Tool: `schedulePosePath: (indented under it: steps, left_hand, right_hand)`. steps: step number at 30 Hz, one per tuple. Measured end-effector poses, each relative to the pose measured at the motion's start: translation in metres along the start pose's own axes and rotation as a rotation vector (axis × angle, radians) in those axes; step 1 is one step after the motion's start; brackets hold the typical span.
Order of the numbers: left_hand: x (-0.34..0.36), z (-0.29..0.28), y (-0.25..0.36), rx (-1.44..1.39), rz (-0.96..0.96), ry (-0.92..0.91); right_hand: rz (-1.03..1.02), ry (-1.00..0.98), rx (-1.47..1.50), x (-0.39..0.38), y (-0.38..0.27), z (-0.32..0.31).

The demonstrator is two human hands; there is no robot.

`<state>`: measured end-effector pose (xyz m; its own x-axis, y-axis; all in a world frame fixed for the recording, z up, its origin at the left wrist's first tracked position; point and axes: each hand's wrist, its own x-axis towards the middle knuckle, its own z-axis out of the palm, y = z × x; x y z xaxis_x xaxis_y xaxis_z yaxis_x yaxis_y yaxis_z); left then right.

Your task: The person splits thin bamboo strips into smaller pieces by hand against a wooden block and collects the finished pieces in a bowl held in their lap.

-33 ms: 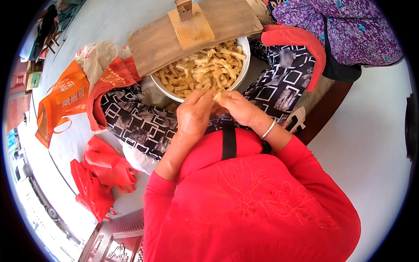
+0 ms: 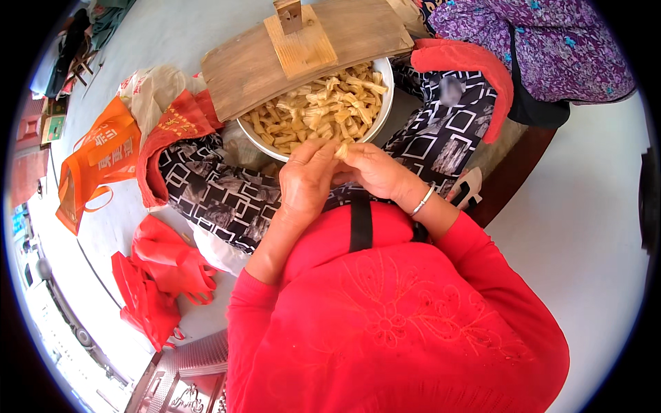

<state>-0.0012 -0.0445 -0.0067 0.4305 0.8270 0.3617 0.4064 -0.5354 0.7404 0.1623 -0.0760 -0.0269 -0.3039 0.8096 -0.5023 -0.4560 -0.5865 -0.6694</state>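
Observation:
My left hand (image 2: pixel 305 180) and my right hand (image 2: pixel 380 170) meet in front of my waist, at the near rim of a white basin (image 2: pixel 387 103). Fingers of both are pinched together on a small pale yellow strip (image 2: pixel 342 151), much like the food in the basin; most of it is hidden by the fingertips. Many short yellowish strips (image 2: pixel 329 110), some looking folded or knotted, fill the basin. Across its far side lies a wooden board (image 2: pixel 241 72) with a smaller wood block (image 2: pixel 301 48) on top. A light-coloured bangle circles my right wrist.
My legs in black-and-white patterned trousers (image 2: pixel 447 117) flank the basin. To the left are an orange bag (image 2: pixel 100 158), red bags (image 2: pixel 162 265) and a crumpled plastic bag (image 2: pixel 148 93). A person in purple flowered clothing (image 2: pixel 571 55) is at the upper right. A carved dark piece of furniture (image 2: pixel 189 385) stands lower left.

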Motion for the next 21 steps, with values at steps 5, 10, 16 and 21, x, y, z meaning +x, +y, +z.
schedulePosePath:
  steps: [5,10,16,21]
  left_hand:
    - [0.017,-0.008,0.015,-0.284,-0.16,-0.022]
    - [0.029,0.004,0.004,0.037,-0.347,-0.071]
    - [0.008,0.002,-0.02,-0.909,-0.832,-0.105]
    - [-0.007,-0.018,-0.032,-0.306,-0.396,-0.028]
  right_hand:
    - [-0.095,-0.029,0.105,0.008,-0.012,0.009]
    - [-0.535,0.192,-0.47,0.015,-0.008,0.014]
    - [-0.927,0.32,-0.621,0.022,-0.029,-0.001]
    - [-0.765,0.218,-0.453,0.021,-0.033,-0.008]
